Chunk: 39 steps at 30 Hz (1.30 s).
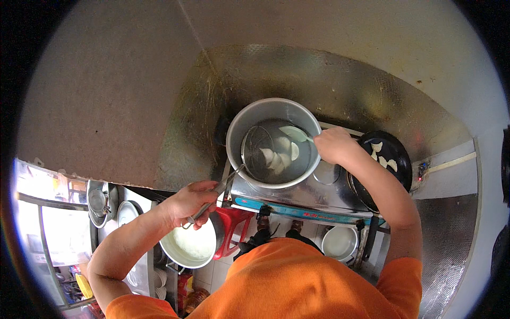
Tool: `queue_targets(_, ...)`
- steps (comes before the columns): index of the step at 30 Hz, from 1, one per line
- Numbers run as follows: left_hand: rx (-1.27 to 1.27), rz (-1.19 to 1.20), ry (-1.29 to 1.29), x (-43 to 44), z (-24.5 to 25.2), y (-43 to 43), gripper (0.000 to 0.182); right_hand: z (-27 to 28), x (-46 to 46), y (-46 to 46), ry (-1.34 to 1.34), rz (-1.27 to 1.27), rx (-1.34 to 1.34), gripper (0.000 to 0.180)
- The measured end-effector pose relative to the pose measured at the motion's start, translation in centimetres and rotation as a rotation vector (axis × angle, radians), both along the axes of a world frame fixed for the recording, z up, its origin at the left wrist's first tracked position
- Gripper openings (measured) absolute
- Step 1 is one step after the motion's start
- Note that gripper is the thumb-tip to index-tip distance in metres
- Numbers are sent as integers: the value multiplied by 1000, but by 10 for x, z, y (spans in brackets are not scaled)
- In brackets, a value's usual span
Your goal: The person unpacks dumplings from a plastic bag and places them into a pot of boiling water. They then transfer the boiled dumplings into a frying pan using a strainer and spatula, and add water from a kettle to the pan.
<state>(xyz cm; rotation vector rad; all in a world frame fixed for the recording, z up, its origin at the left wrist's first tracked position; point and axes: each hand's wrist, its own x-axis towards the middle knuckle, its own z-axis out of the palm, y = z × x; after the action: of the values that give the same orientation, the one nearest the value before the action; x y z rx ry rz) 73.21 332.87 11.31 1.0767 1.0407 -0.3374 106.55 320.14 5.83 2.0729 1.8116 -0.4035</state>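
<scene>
My left hand (195, 205) grips the metal handle of a wire skimmer (244, 149), whose round head is down inside a large metal pot (275, 104). Several pale dumplings (275, 160) lie in the pot's water, just right of the skimmer head. In my right hand (334, 145), at the pot's right rim, is a pale green spoon (294, 132). Its bowl reaches into the pot above the dumplings. The fingers hide most of the spoon's handle.
The pot stands on a gas stove (279, 197). A black frying pan (402, 163) with several dumplings sits under my right forearm. A pot of whitish liquid (195, 243) stands below my left hand, beside a red plastic stool (231, 231). A metal pot (339, 241) sits low at right.
</scene>
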Motion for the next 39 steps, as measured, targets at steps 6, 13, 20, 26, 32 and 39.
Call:
queue_targets(6,-67,120,-29,-7,-11,-16,34,15,-5,10,-20,37,-182,20)
queue_targets(13,-89,165,-71,-3,-24,-26,53,8,-21,26,-91,-25,-43,20)
queue_targets(20,-84,219,-84,-1,-33,-26,52,-17,-18,46,-45,-49,-77,21)
queue_targets(26,-109,214,-102,4,-34,-28,54,-9,-12,42,22,-24,-95,21)
queue_targets(32,-128,117,-118,1,-41,4,56,13,-7,20,12,3,18,19)
queue_targets(39,-58,-5,-132,-2,-42,24,54,17,-18,21,-222,44,-76,19)
